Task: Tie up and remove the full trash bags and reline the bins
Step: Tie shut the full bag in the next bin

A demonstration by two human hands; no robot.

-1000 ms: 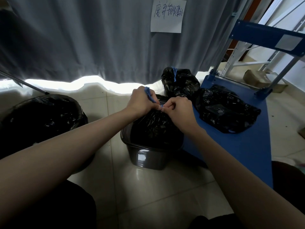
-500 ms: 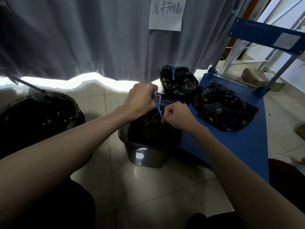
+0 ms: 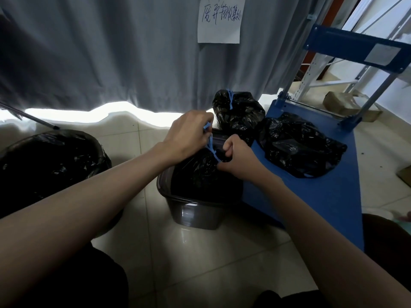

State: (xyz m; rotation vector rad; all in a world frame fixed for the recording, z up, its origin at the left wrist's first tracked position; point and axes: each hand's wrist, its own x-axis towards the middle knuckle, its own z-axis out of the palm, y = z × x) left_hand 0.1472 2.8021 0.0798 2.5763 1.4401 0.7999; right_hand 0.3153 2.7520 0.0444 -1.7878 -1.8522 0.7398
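Observation:
A small dark grey bin (image 3: 195, 213) stands on the tiled floor with a full black trash bag (image 3: 195, 172) inside it. A blue drawstring (image 3: 211, 147) runs up from the bag's gathered neck. My left hand (image 3: 189, 134) grips the upper end of the drawstring above the bin's far rim. My right hand (image 3: 235, 158) pinches the lower end at the bag's neck. A tied black bag (image 3: 239, 114) with a blue knot sits behind the bin. Another black bag (image 3: 298, 145) lies on the blue cart.
A large round bin with a black liner (image 3: 51, 161) stands at the left. The blue flat cart (image 3: 329, 196) with its upright handle fills the right side. A grey curtain (image 3: 111, 52) with a paper sign (image 3: 220, 18) hangs behind. Shelving and a cardboard box (image 3: 349, 105) are at the far right.
My hands have moved apart: the left one has risen and the right one has dropped to the bag's neck. The blue drawstring now stretches taut between them.

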